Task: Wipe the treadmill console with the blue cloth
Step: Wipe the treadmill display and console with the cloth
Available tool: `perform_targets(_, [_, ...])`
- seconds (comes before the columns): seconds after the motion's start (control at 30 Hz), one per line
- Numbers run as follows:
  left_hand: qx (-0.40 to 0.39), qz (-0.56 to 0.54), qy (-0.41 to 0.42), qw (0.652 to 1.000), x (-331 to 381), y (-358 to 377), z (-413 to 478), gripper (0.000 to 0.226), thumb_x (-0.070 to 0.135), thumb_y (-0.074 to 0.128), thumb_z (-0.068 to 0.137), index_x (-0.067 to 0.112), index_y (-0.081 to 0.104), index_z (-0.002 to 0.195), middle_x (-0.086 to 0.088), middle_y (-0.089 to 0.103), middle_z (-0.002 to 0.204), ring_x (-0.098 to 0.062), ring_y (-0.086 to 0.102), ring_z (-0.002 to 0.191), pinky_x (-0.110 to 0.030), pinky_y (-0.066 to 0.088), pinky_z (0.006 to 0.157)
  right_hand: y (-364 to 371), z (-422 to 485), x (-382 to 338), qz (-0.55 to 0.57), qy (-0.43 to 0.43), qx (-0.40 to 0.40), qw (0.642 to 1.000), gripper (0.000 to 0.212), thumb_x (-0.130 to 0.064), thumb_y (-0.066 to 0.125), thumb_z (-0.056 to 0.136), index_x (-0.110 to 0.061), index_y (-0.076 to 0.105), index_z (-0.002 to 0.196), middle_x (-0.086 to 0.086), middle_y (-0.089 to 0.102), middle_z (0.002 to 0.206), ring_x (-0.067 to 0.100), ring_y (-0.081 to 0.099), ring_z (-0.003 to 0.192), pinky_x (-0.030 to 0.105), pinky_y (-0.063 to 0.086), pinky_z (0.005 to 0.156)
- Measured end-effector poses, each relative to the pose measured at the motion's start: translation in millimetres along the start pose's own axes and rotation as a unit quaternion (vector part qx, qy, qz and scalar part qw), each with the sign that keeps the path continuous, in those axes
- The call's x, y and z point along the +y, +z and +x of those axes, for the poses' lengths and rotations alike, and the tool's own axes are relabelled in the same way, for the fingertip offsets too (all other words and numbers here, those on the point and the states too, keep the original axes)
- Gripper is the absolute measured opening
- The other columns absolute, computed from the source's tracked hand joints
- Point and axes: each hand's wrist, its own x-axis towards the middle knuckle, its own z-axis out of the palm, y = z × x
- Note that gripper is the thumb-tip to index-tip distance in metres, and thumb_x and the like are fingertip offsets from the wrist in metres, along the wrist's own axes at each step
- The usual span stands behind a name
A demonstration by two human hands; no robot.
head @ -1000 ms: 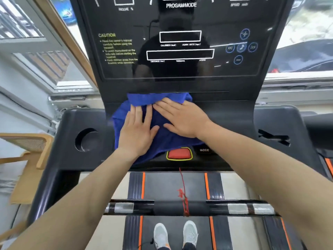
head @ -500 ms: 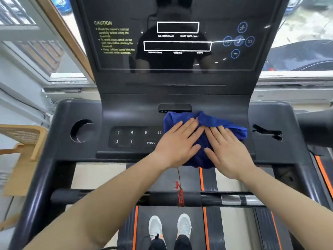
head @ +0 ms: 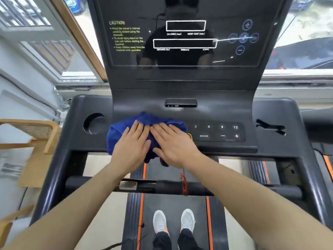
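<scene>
Blue and soft, the cloth [head: 115, 134] lies bunched on the left half of the matte black console [head: 266, 105], its lower fold hanging over the near edge. Both hands rest flat on it with fingers spread, the left hand [head: 132, 144] and right hand [head: 173, 144] side by side, fingertips touching. Just left of the cloth sits a round cup hole [head: 94, 123]; to its right, a glossy keypad [head: 216, 131] shows 3, 6, 9, 12 and MODE.
</scene>
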Motion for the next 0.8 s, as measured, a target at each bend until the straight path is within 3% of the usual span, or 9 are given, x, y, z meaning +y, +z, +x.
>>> perform_targets(0.2, [-0.006, -0.003, 0.127, 0.992, 140.3, 7.6, 91.4, 0.056, 0.032, 0.029, 0.106, 0.013, 0.021, 0.158, -0.008, 0.018, 0.166, -0.027, 0.01, 0.154, -0.045, 0.013, 0.124, -9.3, -91.6, 106.9, 0.011, 0.205, 0.005, 0.979, 0.082, -0.06, 0.012, 0.095, -0.008, 0.021, 0.158, 0.011, 0.025, 0.164, 0.027, 0.019, 0.152, 0.041, 0.02, 0.122])
perform_targets(0.27, [-0.011, -0.002, 0.164, 0.986, 175.8, 20.1, 91.2, 0.056, 0.026, 0.035, 0.101, 0.01, 0.029, 0.155, -0.01, 0.026, 0.163, -0.028, 0.023, 0.15, -0.047, 0.025, 0.12, -3.5, -129.1, 109.2, 0.022, 0.24, 0.021, 0.97, 0.08, -0.054, 0.017, 0.094, -0.002, 0.03, 0.154, 0.016, 0.034, 0.16, 0.032, 0.029, 0.148, 0.044, 0.027, 0.119])
perform_targets(0.37, [0.041, -0.076, 0.197, 0.977, 187.7, 29.8, 68.1, 0.042, 0.016, 0.047, 0.09, 0.009, 0.06, 0.129, -0.012, 0.059, 0.137, -0.033, 0.056, 0.118, -0.049, 0.054, 0.09, 3.4, -157.0, 91.0, 0.09, 0.243, 0.069, 0.963, 0.06, -0.032, 0.05, 0.092, -0.008, 0.041, 0.147, 0.01, 0.046, 0.15, 0.03, 0.041, 0.139, 0.042, 0.04, 0.109])
perform_targets(0.43, [0.083, -0.156, 0.153, 0.972, 177.8, 23.2, 55.3, 0.028, 0.006, 0.062, 0.084, 0.012, 0.069, 0.11, -0.008, 0.067, 0.113, -0.032, 0.06, 0.096, -0.048, 0.055, 0.076, -4.1, -152.1, 80.2, 0.16, 0.268, 0.092, 0.945, 0.053, -0.023, 0.061, 0.088, -0.02, 0.048, 0.14, 0.003, 0.051, 0.14, 0.027, 0.05, 0.127, 0.038, 0.047, 0.092])
perform_targets(0.5, [0.063, -0.238, 0.077, 0.966, 164.9, 8.7, 43.7, 0.03, 0.0, 0.06, 0.081, 0.015, 0.066, 0.106, -0.005, 0.064, 0.104, -0.028, 0.056, 0.097, -0.047, 0.051, 0.083, -15.3, -138.8, 71.3, 0.208, 0.284, 0.097, 0.931, 0.043, -0.021, 0.061, 0.09, -0.025, 0.057, 0.132, -0.001, 0.058, 0.131, 0.025, 0.059, 0.113, 0.035, 0.047, 0.08])
perform_targets(0.57, [0.037, -0.33, 0.021, 0.943, 155.0, -14.3, 28.6, 0.032, 0.0, 0.057, 0.077, 0.021, 0.061, 0.101, -0.002, 0.063, 0.099, -0.022, 0.058, 0.092, -0.046, 0.051, 0.082, -27.3, -125.0, 57.3, 0.269, 0.278, 0.103, 0.916, 0.041, -0.015, 0.059, 0.088, -0.024, 0.059, 0.128, -0.004, 0.067, 0.12, 0.022, 0.063, 0.105, 0.034, 0.049, 0.079])
perform_targets(0.63, [0.019, -0.425, -0.032, 0.904, 148.9, -41.2, 8.5, 0.027, 0.003, 0.058, 0.078, 0.022, 0.059, 0.098, -0.001, 0.063, 0.085, -0.015, 0.062, 0.07, -0.043, 0.055, 0.06, -37.8, -113.3, 39.0, 0.334, 0.268, 0.103, 0.898, 0.043, -0.013, 0.06, 0.082, -0.026, 0.053, 0.123, -0.007, 0.069, 0.103, 0.018, 0.066, 0.09, 0.033, 0.05, 0.073])
perform_targets(0.7, [-0.002, -0.491, -0.084, 0.867, 139.8, -61.3, -15.2, 0.026, 0.001, 0.062, 0.08, 0.018, 0.059, 0.1, 0.005, 0.061, 0.074, -0.007, 0.059, 0.05, -0.028, 0.049, 0.044, -47.3, -101.6, 22.4, 0.351, 0.231, 0.052, 0.906, 0.045, -0.014, 0.062, 0.078, -0.033, 0.054, 0.118, -0.01, 0.068, 0.086, 0.016, 0.066, 0.078, 0.032, 0.05, 0.068])
perform_targets(0.8, [0.006, -0.517, -0.108, 0.849, 108.7, -79.5, -57.3, 0.034, 0.0, 0.066, 0.072, 0.016, 0.064, 0.102, 0.011, 0.06, 0.075, 0.0, 0.055, 0.06, -0.014, 0.041, 0.057, -63.5, -77.0, -0.9, 0.363, 0.113, -0.085, 0.921, 0.025, -0.012, 0.068, 0.077, -0.02, 0.069, 0.101, -0.002, 0.068, 0.075, 0.02, 0.062, 0.071, 0.031, 0.047, 0.065])
